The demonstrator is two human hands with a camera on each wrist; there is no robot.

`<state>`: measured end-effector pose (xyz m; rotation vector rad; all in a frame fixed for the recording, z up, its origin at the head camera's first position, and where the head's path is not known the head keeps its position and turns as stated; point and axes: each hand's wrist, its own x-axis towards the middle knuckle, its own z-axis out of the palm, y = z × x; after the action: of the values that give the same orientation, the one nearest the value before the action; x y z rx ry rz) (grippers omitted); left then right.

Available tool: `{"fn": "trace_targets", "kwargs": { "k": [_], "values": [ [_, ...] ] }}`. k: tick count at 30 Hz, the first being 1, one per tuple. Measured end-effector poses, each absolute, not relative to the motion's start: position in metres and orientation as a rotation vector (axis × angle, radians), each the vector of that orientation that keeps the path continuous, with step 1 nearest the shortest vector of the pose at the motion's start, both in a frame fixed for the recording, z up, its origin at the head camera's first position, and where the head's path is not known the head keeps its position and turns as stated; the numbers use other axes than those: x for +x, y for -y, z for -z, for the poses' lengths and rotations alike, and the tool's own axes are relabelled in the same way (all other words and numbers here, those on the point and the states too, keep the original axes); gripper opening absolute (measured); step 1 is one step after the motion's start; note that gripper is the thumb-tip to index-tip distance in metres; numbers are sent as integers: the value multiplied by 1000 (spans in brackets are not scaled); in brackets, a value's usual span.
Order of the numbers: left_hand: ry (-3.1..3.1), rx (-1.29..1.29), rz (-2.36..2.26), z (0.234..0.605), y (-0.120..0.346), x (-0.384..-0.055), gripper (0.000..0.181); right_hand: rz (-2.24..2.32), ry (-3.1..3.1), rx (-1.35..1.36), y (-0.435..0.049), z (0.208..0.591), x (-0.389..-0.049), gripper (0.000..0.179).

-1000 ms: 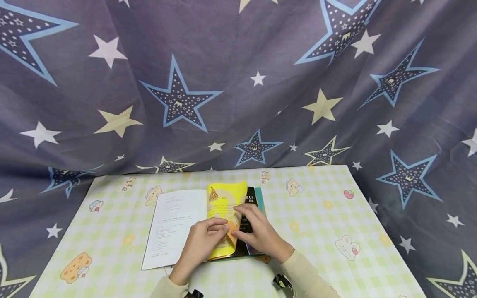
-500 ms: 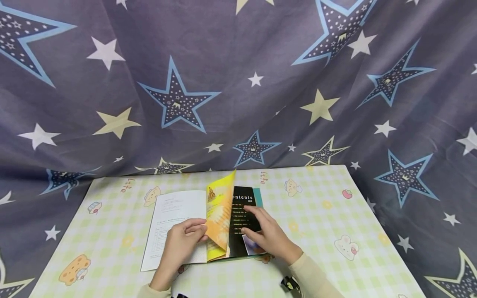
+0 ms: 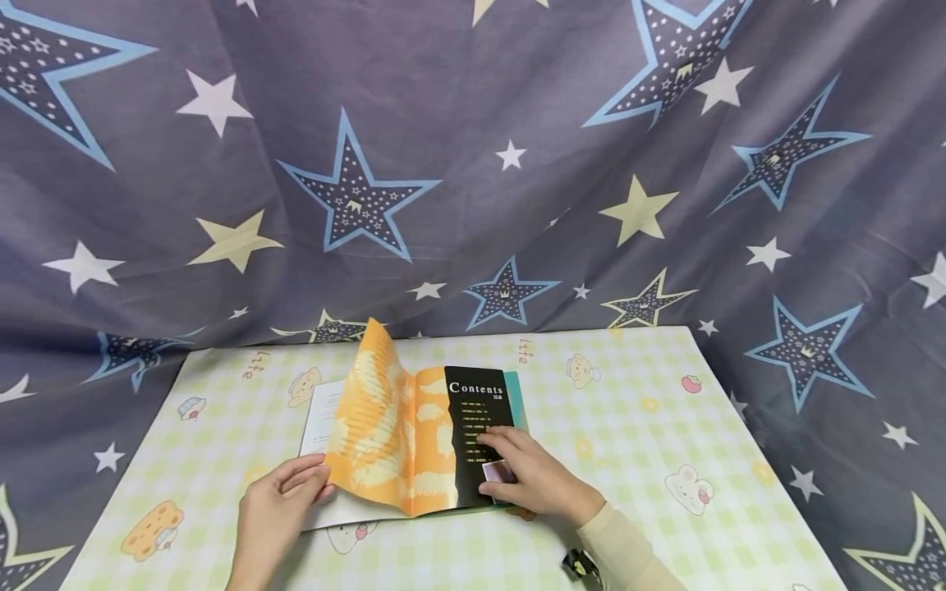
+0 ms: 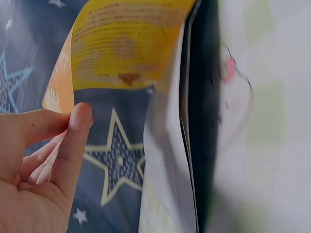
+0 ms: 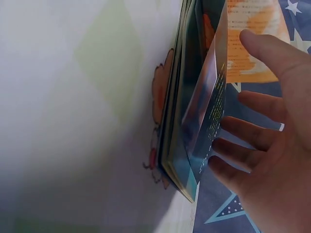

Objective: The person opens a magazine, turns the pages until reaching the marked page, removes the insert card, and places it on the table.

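An open book (image 3: 476, 484) lies on the table, its right page black with the heading "Contents" beside an orange patterned strip. Between thumb and fingers, my left hand (image 3: 279, 501) pinches the lower left corner of an orange page (image 3: 373, 427), which stands raised and curved over the white left page (image 3: 314, 419). In the left wrist view the pinched page (image 4: 121, 48) shows its yellow printed back. My right hand (image 3: 539, 476) rests on the black page with its fingers spread. The right wrist view shows that hand (image 5: 267, 126) with fingers extended along the book's pages (image 5: 209, 116).
The table (image 3: 628, 492) has a green checked cloth with cartoon prints. A dark curtain (image 3: 458, 164) with stars hangs behind the table and at its sides. A teal edge (image 3: 515, 394) shows under the book's right side.
My left hand has moved left, carrying the page over from right to left; its orange side now faces up. More of the black page is uncovered. My right hand moved slightly right and down.
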<state>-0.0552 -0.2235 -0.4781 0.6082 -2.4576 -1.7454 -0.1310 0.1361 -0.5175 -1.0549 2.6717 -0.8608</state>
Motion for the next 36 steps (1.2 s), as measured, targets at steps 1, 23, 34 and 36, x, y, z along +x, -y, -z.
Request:
{"fn": "trace_targets", "kwargs": {
  "k": [1, 23, 34, 36],
  "values": [
    [2458, 631, 1726, 479, 227, -53, 29, 856, -2671, -1055, -136, 518, -131, 69],
    [2584, 1024, 1455, 493, 260, -31, 43, 692, -2675, -1192, -132, 521, -127, 92],
    [2637, 1008, 1328, 498, 267, -30, 59, 654, -2719, -1196, -134, 521, -128, 58],
    [2633, 1005, 1336, 498, 268, -31, 61, 661, -2719, -1177, -137, 520, -129, 53]
  ]
}}
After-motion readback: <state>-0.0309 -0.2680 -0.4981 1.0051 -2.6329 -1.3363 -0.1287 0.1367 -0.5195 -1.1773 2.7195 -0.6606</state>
